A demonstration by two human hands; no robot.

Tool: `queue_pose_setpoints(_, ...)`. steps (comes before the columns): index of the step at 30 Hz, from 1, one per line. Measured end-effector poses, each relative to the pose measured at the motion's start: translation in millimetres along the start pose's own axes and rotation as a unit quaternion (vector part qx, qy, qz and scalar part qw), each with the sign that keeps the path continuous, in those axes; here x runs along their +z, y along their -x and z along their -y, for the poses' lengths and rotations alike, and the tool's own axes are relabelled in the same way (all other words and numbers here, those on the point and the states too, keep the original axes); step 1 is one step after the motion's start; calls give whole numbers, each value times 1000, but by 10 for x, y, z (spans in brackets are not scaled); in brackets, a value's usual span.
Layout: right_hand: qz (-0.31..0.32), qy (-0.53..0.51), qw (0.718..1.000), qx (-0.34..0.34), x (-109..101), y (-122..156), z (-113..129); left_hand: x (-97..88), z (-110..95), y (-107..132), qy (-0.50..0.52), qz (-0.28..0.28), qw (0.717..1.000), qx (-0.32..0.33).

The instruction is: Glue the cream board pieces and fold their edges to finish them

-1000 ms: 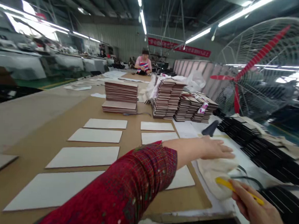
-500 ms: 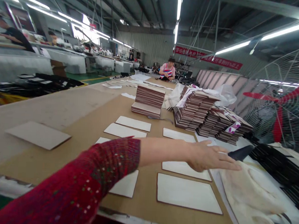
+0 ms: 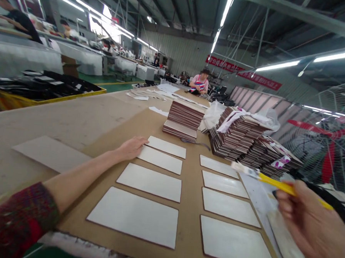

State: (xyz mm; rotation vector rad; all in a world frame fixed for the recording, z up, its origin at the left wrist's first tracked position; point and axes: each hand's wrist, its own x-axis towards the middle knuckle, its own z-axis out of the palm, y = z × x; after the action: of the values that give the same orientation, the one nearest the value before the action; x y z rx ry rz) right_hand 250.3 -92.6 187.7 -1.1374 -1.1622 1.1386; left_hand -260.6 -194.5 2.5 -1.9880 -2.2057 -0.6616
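Two columns of white rectangular boards with dark edges lie flat on brown sheeting. My left hand reaches to the far end of the left column, fingers stretched out at the left corners of the two farthest boards there. At the right, my right hand is closed around the yellow handle of a flat brush. The brush's pale bristles point left, close to the farthest board of the right column; whether they touch it, I cannot tell.
A stack of boards stands beyond the columns. Bigger piles with plastic and cloth are on the right, near a red-bladed fan. A loose grey sheet lies left. Another person works at the far end.
My left arm has swung from the right side across to the left column's far boards. My right hand has come into view holding the brush. The view has tilted slightly.
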Motion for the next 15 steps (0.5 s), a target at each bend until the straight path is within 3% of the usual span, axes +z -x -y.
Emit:
queue_pose_setpoints(3,133,-34,990,16,1034,-147,-151,142,59,19,8,-2,1000,-16)
queue_pose_setpoints(7,213,-28,976,41,2134,-243,-489,207,65,46,16,0,1000,-18)
queue_pose_setpoints(11,242,-8,967,76,2815,-279,-929,194,31,79,18,7,999,-25)
queue_pose_setpoints(15,251,-3,962,108,3237,-299,-1283,169,-2,79,16,20,999,-30)
